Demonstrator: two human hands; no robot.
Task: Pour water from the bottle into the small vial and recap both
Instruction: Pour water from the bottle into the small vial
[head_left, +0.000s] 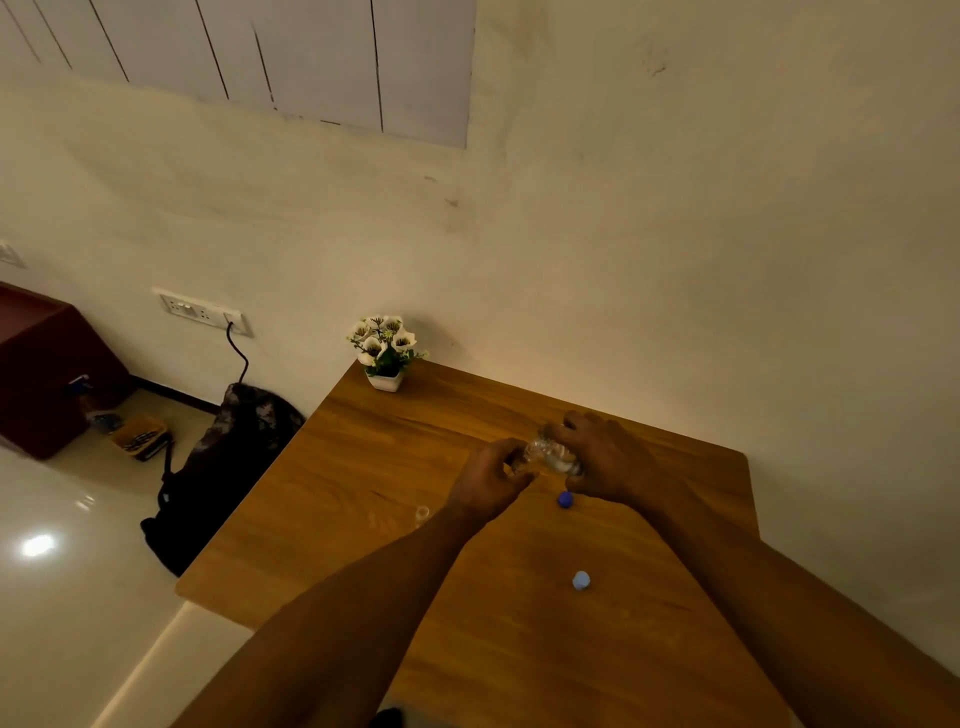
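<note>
A clear plastic bottle (550, 453) is held on its side above the wooden table (363, 467), between both hands. My right hand (605, 454) wraps around its body. My left hand (491, 475) is closed around the neck end, and its fingers hide the mouth. A small clear vial (422, 513) stands uncapped on the table just left of my left wrist. A dark blue cap (565, 500) lies on the table under the bottle. A light blue cap (581, 580) lies nearer to me, between my forearms.
A small white pot of artificial flowers (385, 351) stands at the table's far left corner against the wall. A dark backpack (218, 467) leans on the floor beside the table's left edge. The table's right side meets the wall.
</note>
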